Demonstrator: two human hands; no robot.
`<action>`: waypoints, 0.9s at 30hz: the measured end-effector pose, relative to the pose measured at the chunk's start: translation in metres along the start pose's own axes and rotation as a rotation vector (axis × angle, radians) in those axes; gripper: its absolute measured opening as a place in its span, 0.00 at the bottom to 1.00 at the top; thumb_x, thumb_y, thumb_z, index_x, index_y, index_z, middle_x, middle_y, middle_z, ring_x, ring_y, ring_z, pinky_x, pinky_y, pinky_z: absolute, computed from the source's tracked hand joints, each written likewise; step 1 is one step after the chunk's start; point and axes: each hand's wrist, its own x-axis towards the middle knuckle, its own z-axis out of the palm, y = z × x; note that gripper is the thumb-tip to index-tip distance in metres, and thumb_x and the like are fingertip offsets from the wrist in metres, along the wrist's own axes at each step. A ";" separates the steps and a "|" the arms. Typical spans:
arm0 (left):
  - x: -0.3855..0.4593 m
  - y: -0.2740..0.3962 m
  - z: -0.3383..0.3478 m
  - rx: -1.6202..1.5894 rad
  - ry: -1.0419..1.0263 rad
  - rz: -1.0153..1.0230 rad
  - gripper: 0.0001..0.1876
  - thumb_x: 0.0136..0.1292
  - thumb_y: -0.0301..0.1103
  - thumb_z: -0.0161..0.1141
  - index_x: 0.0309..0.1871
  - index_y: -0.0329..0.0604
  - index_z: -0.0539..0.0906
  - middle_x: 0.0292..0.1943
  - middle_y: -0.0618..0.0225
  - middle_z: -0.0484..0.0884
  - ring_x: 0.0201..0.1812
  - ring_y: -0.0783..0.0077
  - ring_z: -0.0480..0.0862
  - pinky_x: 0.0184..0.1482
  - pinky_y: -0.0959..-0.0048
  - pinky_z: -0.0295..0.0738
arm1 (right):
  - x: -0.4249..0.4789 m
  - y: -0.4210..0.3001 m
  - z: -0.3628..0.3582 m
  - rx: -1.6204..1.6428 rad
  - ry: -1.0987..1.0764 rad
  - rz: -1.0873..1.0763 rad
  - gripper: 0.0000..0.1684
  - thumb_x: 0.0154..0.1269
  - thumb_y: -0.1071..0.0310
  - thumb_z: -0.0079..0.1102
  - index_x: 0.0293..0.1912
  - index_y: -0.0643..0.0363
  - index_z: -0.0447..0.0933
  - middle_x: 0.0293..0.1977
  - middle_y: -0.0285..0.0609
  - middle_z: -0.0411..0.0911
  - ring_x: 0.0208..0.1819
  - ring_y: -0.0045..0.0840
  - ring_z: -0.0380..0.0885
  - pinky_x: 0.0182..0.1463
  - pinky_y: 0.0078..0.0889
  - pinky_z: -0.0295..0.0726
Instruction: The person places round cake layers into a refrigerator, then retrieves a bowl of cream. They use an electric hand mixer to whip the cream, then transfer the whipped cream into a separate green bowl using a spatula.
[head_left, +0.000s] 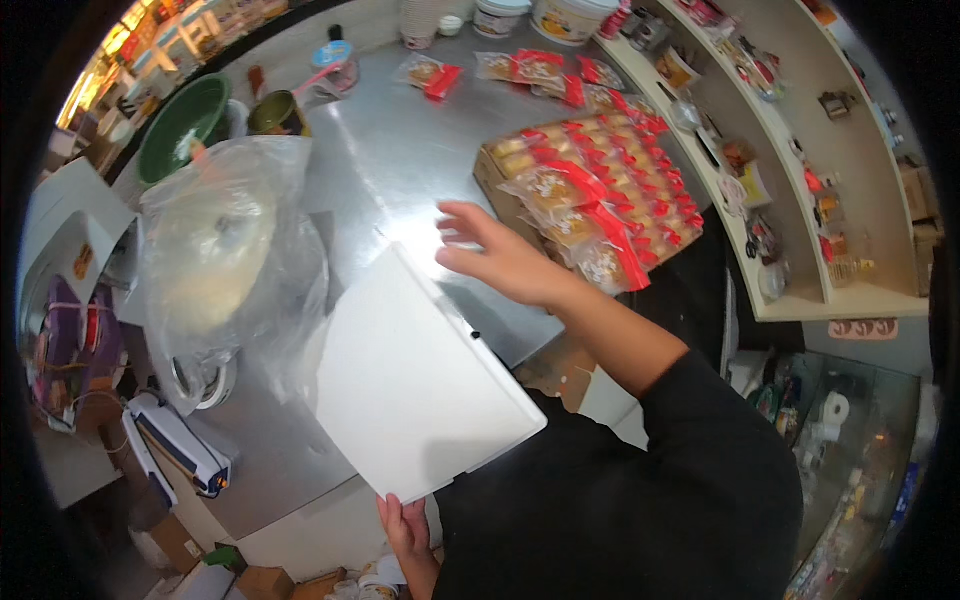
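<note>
A flat white board or lid (427, 382) lies tilted in front of me, reaching over the edge of the metal table (337, 172). My left hand (405, 525) grips its near corner from below. Above the table, beyond the board's upper right edge, my right hand (487, 255) is raised with its fingers apart and holds nothing. To the right of that hand stands a cardboard box (491, 172) filled with rows of small red-and-clear packets, with larger packaged pastries (570, 217) on its near side. A clear plastic bag (225, 247) covers something pale and round left of the board.
More packaged pastries (517, 67) lie at the back of the table. Plastic tubs (574, 19) and a stack of cups (420, 22) stand against the wall. A green basin (184, 127), a bag sealer (180, 450) and a white shelf unit (787, 172) surround the work area.
</note>
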 end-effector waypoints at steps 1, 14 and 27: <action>0.009 -0.007 0.011 0.016 -0.039 -0.050 0.27 0.67 0.32 0.46 0.67 0.40 0.52 0.63 0.55 0.61 0.60 0.57 0.68 0.57 0.56 0.68 | -0.025 0.012 -0.019 -0.009 -0.011 0.083 0.40 0.61 0.54 0.56 0.65 0.61 0.50 0.59 0.54 0.60 0.61 0.35 0.61 0.61 0.35 0.63; 0.094 -0.038 0.253 0.575 -0.483 -0.082 0.22 0.65 0.31 0.50 0.59 0.40 0.58 0.53 0.58 0.69 0.50 0.66 0.74 0.46 0.64 0.75 | -0.171 0.060 -0.163 0.655 0.612 0.093 0.23 0.63 0.66 0.53 0.55 0.65 0.64 0.46 0.42 0.73 0.45 0.20 0.74 0.50 0.24 0.73; 0.121 -0.059 0.264 0.898 -0.463 0.011 0.16 0.67 0.38 0.48 0.53 0.38 0.66 0.48 0.56 0.74 0.45 0.65 0.77 0.47 0.67 0.73 | -0.186 0.204 -0.291 1.001 1.112 -0.251 0.16 0.64 0.66 0.53 0.47 0.67 0.68 0.42 0.46 0.75 0.43 0.30 0.76 0.49 0.33 0.75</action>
